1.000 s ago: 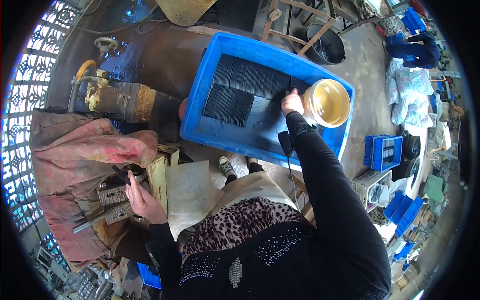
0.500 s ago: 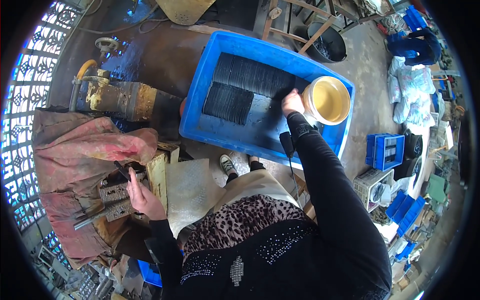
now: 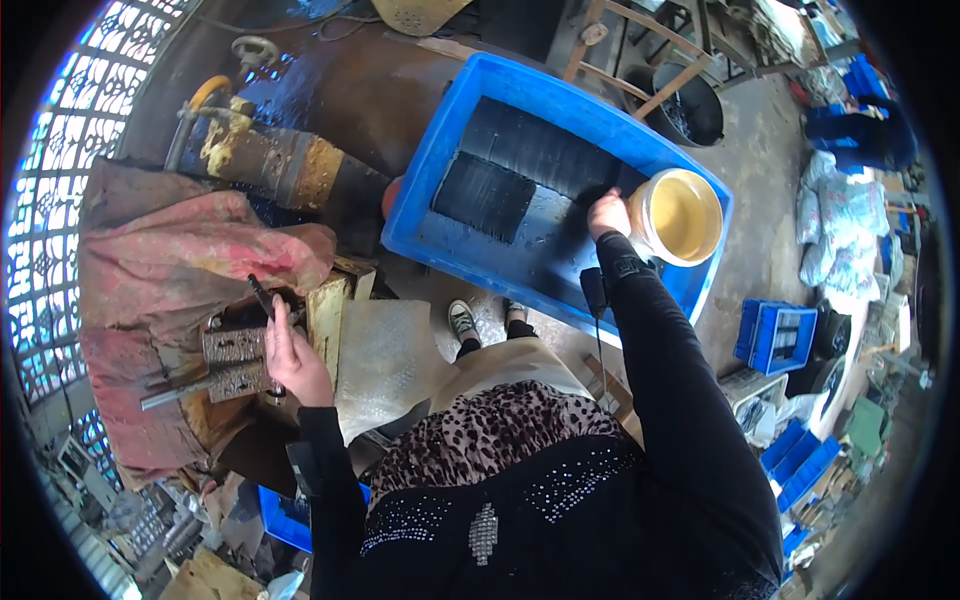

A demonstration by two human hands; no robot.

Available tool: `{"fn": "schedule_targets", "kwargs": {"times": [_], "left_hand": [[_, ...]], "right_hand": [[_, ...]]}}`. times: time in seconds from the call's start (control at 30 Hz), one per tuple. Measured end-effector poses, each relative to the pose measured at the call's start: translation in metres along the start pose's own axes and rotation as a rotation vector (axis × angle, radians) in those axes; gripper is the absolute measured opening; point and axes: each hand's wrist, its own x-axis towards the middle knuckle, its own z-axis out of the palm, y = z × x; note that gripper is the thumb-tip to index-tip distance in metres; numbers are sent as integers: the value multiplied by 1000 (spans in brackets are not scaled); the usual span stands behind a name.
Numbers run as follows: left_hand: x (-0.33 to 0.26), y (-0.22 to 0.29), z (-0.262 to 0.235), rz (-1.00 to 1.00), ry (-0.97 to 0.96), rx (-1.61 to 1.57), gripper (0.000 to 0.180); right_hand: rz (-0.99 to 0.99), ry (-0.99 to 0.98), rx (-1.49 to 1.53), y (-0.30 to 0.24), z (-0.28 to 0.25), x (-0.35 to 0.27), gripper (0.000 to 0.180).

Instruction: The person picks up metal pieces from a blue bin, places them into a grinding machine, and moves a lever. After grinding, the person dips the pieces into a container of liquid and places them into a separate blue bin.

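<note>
My left hand (image 3: 296,362) is beside a rough metal block (image 3: 236,362) with a metal rod (image 3: 178,396) on its left. Its fingers pinch a thin dark strip (image 3: 261,295), which points up and away from the block. My right hand (image 3: 609,214) is closed over the big blue crate (image 3: 440,252), at the left side of a round tub (image 3: 686,218) with a yellowish inside. What its fingers hold, if anything, is hidden. Rows of thin black plates (image 3: 485,197) stand packed in the crate's left and far part.
A red-stained cloth (image 3: 190,260) drapes over the machine at left, near a yellow-crusted cylinder (image 3: 265,165). A black bucket (image 3: 690,110) and wooden frame (image 3: 650,60) stand behind the crate. Small blue crates (image 3: 775,335) and white sacks (image 3: 840,215) lie right. Another person (image 3: 860,138) bends at far right.
The view has shifted, so the crate and tub sit farther right. My left hand has lifted slightly with the dark strip, which is tilted more upright. My right hand stays by the tub.
</note>
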Motion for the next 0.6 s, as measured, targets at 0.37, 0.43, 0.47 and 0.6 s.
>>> {"fn": "schedule_targets", "kwargs": {"times": [0.37,0.43,0.47,0.6], "left_hand": [[-6,-5,2,19,44,42,51],[-7,-6,3,30,49,49,51],[-6,-7,5,34,47,44,52],[0,-3,14,57,42,43,53]], "right_hand": [[-84,-4,48,-20,-24,-10,40],[-225,78,-15,-26,-23,-10,47],[-363,162,-85,-28,-22,-6,55],[-446,354,-225,-32,-10,12,73]]}}
